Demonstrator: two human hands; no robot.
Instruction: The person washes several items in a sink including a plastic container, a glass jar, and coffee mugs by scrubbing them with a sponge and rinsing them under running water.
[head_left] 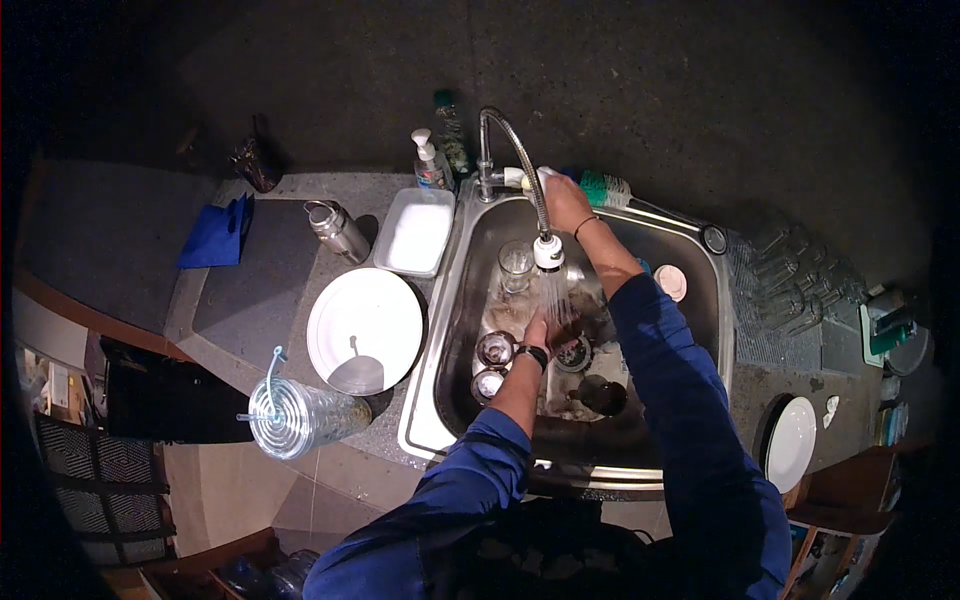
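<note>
**Hands at the sink under running water**

The left hand (540, 328) is sitting under the spray from the faucet head (548, 250), fingers curled around something dark; what it is cannot be told. The right hand (562, 200) is reaching to twelve o'clock of the sink (452, 300), fingers closed on the tap lever (515, 178). A clear glass (515, 265) is standing at eleven o'clock of the left hand. A white plate (365, 325) is lying at nine o'clock, on the counter.
</note>
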